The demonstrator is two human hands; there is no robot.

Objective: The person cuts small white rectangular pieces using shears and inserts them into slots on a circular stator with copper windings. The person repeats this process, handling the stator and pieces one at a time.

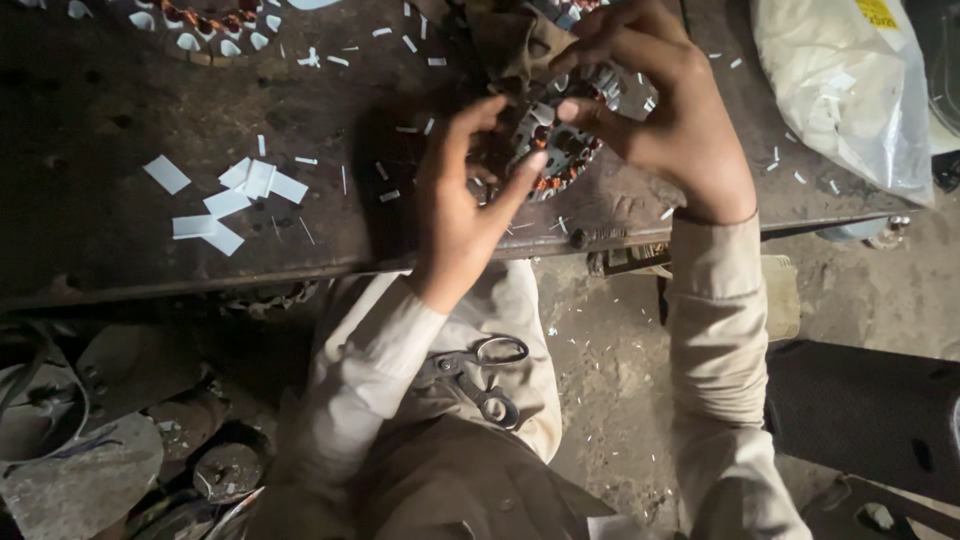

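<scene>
Both hands are on the motor stator (pixel 560 150) at the far side of the bench (pixel 100 120). Left hand (pixel 465 200) steadies it with fingers spread, right hand (pixel 670 120) pinches a white slip. Looks heavy and rigid; I'd hold the iron rim, since the copper windings look delicate.

White paper slips (pixel 228 203); copper-orange stator windings (pixel 556 158).

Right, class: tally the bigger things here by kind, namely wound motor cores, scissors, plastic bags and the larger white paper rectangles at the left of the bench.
Wound motor cores: 2
Scissors: 1
Plastic bags: 1
Larger white paper rectangles: about 7
Total: about 11
</scene>
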